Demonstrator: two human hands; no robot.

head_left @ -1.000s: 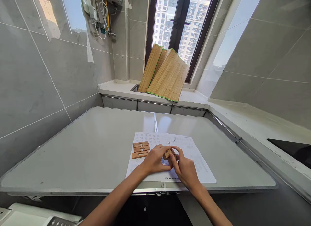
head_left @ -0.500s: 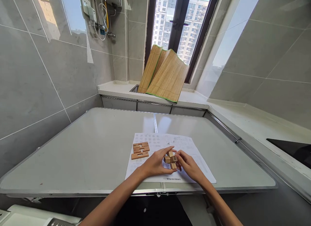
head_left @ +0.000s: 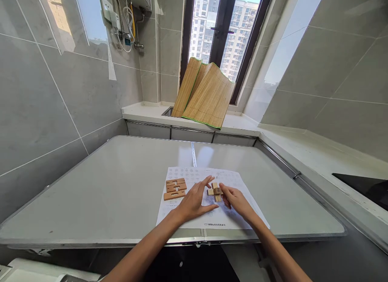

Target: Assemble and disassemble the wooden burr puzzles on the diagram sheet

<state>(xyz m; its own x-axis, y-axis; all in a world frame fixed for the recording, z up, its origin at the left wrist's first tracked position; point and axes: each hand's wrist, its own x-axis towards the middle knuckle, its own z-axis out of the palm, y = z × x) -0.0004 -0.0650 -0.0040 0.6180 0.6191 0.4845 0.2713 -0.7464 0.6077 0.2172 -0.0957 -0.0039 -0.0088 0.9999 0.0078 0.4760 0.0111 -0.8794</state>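
Observation:
Several interlocked wooden puzzle pieces (head_left: pixel 216 191) form a cross-shaped cluster above the printed sheet. My right hand (head_left: pixel 237 200) pinches the cluster's right side between thumb and fingers. Left of it, my left hand (head_left: pixel 195 202) is spread, with thumb and fingers apart and a gap between its palm and the cluster. Three notched wooden puzzle pieces (head_left: pixel 175 188) lie in a stacked row on the left part of the paper sheet (head_left: pixel 194 222). Small printed diagrams cover the sheet's upper part.
The paper rests on a pale folding table (head_left: pixel 91 193) with a centre seam. Behind it, a bamboo mat (head_left: pixel 209 96) leans on the white counter (head_left: pixel 242 121) by the window. A black panel (head_left: pixel 363 191) sits on the right counter. Grey tiled walls stand on both sides.
My left hand has opened away from the puzzle cluster. My right hand keeps hold of it, and the cluster has turned and risen slightly in view.

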